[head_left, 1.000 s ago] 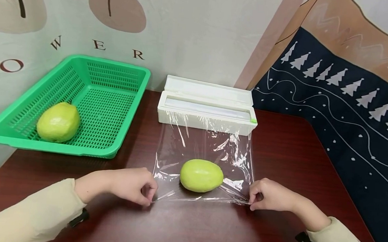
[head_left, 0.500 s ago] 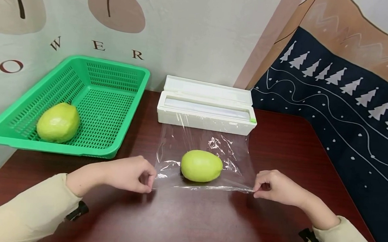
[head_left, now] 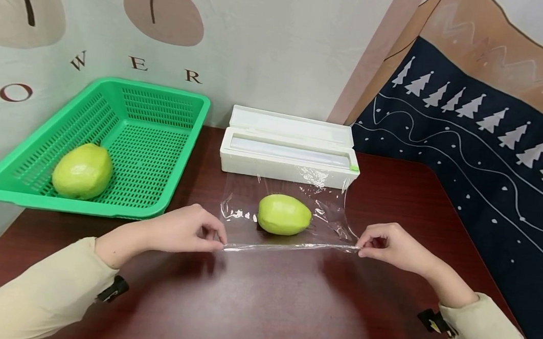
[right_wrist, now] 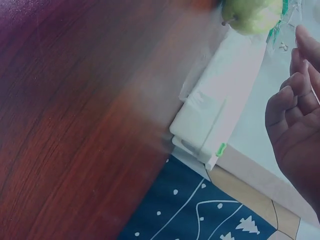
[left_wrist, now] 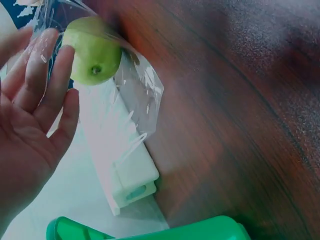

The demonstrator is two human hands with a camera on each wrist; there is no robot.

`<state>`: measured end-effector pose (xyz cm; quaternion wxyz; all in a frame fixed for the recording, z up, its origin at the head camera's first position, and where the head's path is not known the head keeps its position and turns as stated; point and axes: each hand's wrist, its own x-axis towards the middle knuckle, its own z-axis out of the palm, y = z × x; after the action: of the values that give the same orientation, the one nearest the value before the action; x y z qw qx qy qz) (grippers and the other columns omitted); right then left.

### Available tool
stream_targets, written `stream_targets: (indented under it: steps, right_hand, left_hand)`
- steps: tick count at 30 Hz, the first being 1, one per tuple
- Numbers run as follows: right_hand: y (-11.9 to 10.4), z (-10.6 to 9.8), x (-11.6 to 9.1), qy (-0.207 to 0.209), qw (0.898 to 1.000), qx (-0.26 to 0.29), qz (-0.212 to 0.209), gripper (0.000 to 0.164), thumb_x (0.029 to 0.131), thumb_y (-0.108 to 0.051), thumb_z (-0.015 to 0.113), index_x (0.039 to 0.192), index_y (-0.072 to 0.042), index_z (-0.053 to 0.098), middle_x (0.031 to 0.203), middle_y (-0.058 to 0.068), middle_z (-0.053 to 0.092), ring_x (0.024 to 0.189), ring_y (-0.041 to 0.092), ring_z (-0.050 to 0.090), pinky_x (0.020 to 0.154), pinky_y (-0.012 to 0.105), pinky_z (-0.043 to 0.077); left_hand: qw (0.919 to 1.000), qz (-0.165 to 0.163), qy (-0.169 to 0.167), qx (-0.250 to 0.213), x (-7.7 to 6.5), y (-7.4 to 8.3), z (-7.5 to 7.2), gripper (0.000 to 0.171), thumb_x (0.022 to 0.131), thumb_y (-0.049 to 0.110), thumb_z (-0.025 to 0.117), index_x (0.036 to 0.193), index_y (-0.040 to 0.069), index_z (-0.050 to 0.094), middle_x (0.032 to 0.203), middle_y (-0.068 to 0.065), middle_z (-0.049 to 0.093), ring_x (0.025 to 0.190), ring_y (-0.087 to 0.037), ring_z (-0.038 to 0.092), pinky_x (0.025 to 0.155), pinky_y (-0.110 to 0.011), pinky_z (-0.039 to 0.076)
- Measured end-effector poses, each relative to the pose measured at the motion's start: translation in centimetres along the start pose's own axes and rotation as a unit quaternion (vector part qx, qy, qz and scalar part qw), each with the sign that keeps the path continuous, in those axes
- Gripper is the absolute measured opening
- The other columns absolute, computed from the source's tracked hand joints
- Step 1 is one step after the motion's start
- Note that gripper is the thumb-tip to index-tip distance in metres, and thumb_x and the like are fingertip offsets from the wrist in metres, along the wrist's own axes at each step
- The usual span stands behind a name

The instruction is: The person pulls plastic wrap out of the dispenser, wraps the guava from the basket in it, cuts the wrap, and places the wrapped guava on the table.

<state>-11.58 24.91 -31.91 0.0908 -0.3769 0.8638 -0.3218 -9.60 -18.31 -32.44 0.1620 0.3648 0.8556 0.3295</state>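
Note:
A green pear [head_left: 284, 214] lies on a sheet of clear plastic wrap [head_left: 290, 247] that runs out from a white wrap box [head_left: 287, 171]. The left wrist view shows the pear's blossom end; the right wrist view shows its short stem. My left hand [head_left: 185, 230] pinches the near left corner of the wrap, and my right hand [head_left: 395, 248] pinches the near right corner. Between them the near edge is stretched into a gathered line just in front of the pear. The left hand's other fingers [left_wrist: 60, 70] are spread loosely.
A green basket [head_left: 163, 205] with another pear [head_left: 82, 171] stands at the left, close to the left forearm. The wrap box has its lid [head_left: 292, 125] raised and backs onto a printed cloth [head_left: 277, 57]. The dark wooden table [head_left: 264, 302] extends toward me.
Both hands have moved away from me toward the box, bringing the near edge of the wrap closer to the pear. The pear has shifted away too. The basket and box have stayed put.

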Motion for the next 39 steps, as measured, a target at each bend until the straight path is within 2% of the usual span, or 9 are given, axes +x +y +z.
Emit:
stream_targets:
  steps: [3,7,11,16,21,27,32,36,39]
  right_hand:
    - [0.1,-0.2,0.1,0.012,1.000,-0.003,-0.001,0.012,0.075,-0.002,0.074,0.081,-0.012,0.070,0.073,-0.007,0.064,0.063,-0.001,0.049,0.053,0.017,0.043]
    - [0.4,-0.4,0.2,0.034,0.999,-0.009,0.009,0.013,0.077,-0.002,0.072,0.083,-0.013,0.072,0.074,-0.004,0.066,0.067,0.000,0.051,0.056,0.018,0.044]
    - [0.5,-0.5,0.4,0.064,0.998,-0.007,0.019,0.012,0.078,0.000,0.071,0.082,-0.011,0.072,0.073,-0.002,0.065,0.068,0.000,0.052,0.056,0.018,0.044]
    - [0.2,-0.9,0.5,0.102,0.995,0.004,0.002,0.017,0.077,0.006,0.069,0.081,-0.011,0.071,0.074,-0.005,0.063,0.071,0.002,0.053,0.057,0.018,0.044]
    - [-0.4,-1.6,0.3,0.122,0.992,0.006,-0.018,0.025,0.076,0.011,0.068,0.083,-0.013,0.071,0.075,-0.006,0.063,0.072,0.003,0.054,0.060,0.019,0.045]
    - [-0.8,-2.1,0.3,0.131,0.991,-0.008,-0.007,0.023,0.076,0.011,0.068,0.083,-0.010,0.072,0.074,-0.002,0.064,0.071,0.003,0.055,0.062,0.018,0.046]
    - [-1.0,-2.5,0.2,0.129,0.992,-0.005,-0.005,0.023,0.076,0.011,0.067,0.084,-0.010,0.071,0.075,-0.004,0.066,0.072,0.003,0.056,0.064,0.016,0.047]
    - [-1.0,-2.8,0.8,0.140,0.990,-0.006,0.021,0.018,0.079,0.007,0.067,0.085,-0.009,0.071,0.078,-0.007,0.067,0.073,0.003,0.056,0.063,0.016,0.048]
    - [-0.6,-2.8,1.5,0.154,0.986,-0.024,0.054,0.013,0.081,0.002,0.067,0.086,-0.009,0.071,0.080,-0.006,0.067,0.073,0.002,0.055,0.063,0.015,0.047]
  left_hand:
    - [0.9990,0.009,0.038,0.021,0.1,0.0,-0.1,0.005,0.086,0.018,0.066,0.083,0.019,0.070,0.063,0.015,0.057,0.059,0.005,0.049,0.059,-0.017,0.045]
    - [0.9948,-0.003,0.089,0.050,0.3,0.1,-0.4,0.005,0.085,0.016,0.066,0.084,0.020,0.069,0.064,0.016,0.057,0.055,0.004,0.048,0.054,-0.017,0.044]
    - [0.9873,-0.010,0.135,0.083,0.5,0.1,-0.5,0.007,0.085,0.017,0.066,0.083,0.023,0.069,0.061,0.018,0.055,0.051,0.004,0.046,0.053,-0.018,0.042]
    - [0.9752,0.009,0.189,0.115,0.6,0.2,-0.5,0.010,0.082,0.016,0.068,0.078,0.025,0.067,0.059,0.020,0.051,0.053,0.005,0.045,0.055,-0.018,0.041]
    - [0.9706,0.025,0.208,0.119,0.6,0.3,-0.7,0.011,0.081,0.014,0.070,0.078,0.025,0.068,0.061,0.021,0.054,0.055,0.006,0.046,0.056,-0.018,0.042]
    - [0.9637,0.027,0.223,0.144,0.8,0.5,-0.9,0.008,0.080,0.017,0.070,0.078,0.025,0.068,0.063,0.020,0.055,0.059,0.003,0.046,0.059,-0.020,0.041]
    - [0.9583,0.030,0.239,0.154,0.8,0.6,-1.1,0.007,0.080,0.016,0.070,0.078,0.023,0.069,0.063,0.019,0.057,0.060,0.001,0.046,0.061,-0.023,0.040]
    - [0.9539,0.007,0.261,0.149,1.4,0.7,-1.5,0.004,0.082,0.016,0.068,0.080,0.019,0.070,0.065,0.014,0.061,0.062,-0.004,0.051,0.065,-0.027,0.042]
    - [0.9477,-0.036,0.286,0.136,2.3,0.8,-1.7,0.008,0.086,0.019,0.064,0.084,0.016,0.071,0.069,0.009,0.065,0.063,-0.010,0.053,0.067,-0.030,0.042]
